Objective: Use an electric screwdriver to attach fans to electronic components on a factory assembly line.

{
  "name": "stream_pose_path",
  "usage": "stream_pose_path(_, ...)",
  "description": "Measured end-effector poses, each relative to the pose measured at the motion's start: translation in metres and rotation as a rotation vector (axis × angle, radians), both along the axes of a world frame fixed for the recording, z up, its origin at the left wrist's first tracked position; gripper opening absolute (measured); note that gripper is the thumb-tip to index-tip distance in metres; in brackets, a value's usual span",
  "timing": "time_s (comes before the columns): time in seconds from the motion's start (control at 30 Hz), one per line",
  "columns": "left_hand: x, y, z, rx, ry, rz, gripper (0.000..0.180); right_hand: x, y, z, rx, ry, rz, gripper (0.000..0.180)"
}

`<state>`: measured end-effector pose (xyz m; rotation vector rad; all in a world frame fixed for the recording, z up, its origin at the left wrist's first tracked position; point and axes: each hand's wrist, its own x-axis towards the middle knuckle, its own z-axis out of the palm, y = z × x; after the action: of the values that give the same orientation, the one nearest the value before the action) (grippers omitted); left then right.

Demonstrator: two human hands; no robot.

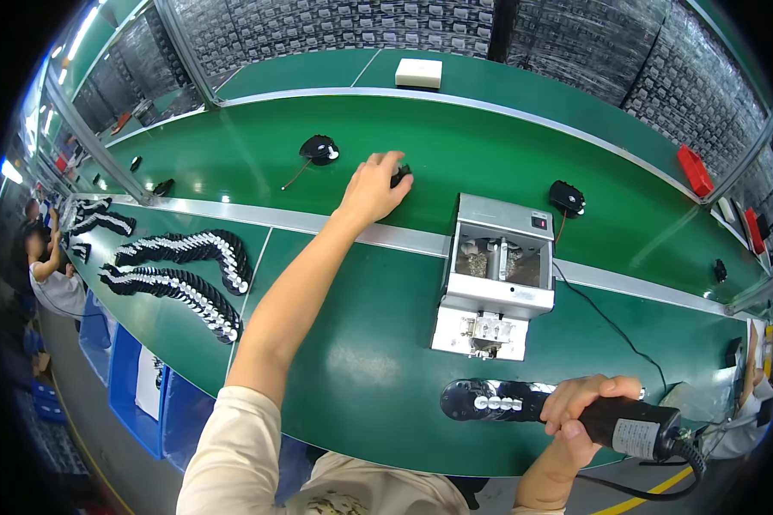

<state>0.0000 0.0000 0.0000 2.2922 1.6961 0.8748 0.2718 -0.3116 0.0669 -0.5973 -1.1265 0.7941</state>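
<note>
My left hand point(374, 190) reaches out over the green conveyor belt point(481, 146). Its thumb and fingers close around a small black part point(400, 175), which they mostly hide. Low on the right, my right hand point(586, 410) grips a black electric screwdriver point(605, 427) with a pale label and a coiled cord. The screwdriver lies tilted nearly flat, pointing toward the upper left. Beside that hand is a row of overlapping black rounded parts point(464, 400) with shiny white pieces on top. A silver screw feeder point(500, 292) stands on the green bench between my hands.
Two long curved rows of black parts point(180, 287) lie on the bench at left. On the belt sit black rounded units with thin wires, one at left point(319, 150), one at right point(567, 197). A white box point(418, 74) rests beyond. Blue bins point(137, 386) stand lower left; a person point(56, 275) works far left.
</note>
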Motion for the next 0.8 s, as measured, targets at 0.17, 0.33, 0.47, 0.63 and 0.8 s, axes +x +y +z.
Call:
stream_pose_path(0.17,-0.025,-0.071,0.035,-0.195,-0.785,-0.226,0.023,0.003,-0.002,-0.002,0.017,0.025,0.002,0.048)
stream_pose_path(0.33,-0.04,-0.148,0.016,-0.29,-0.386,-0.327,0.023,-0.003,0.005,0.0,0.04,0.015,0.144,0.046)
stream_pose_path(0.47,-0.052,-0.172,-0.007,-0.267,-0.268,-0.268,0.019,-0.004,0.005,0.0,0.024,-0.013,0.14,0.046)
stream_pose_path(0.63,-0.06,-0.191,0.018,-0.248,-0.25,-0.457,0.025,-0.001,0.002,0.0,0.013,0.003,0.142,0.048)
stream_pose_path(0.8,-0.053,-0.209,0.006,-0.201,-0.1,-0.526,0.026,-0.007,0.002,0.002,-0.007,0.017,0.119,0.046)
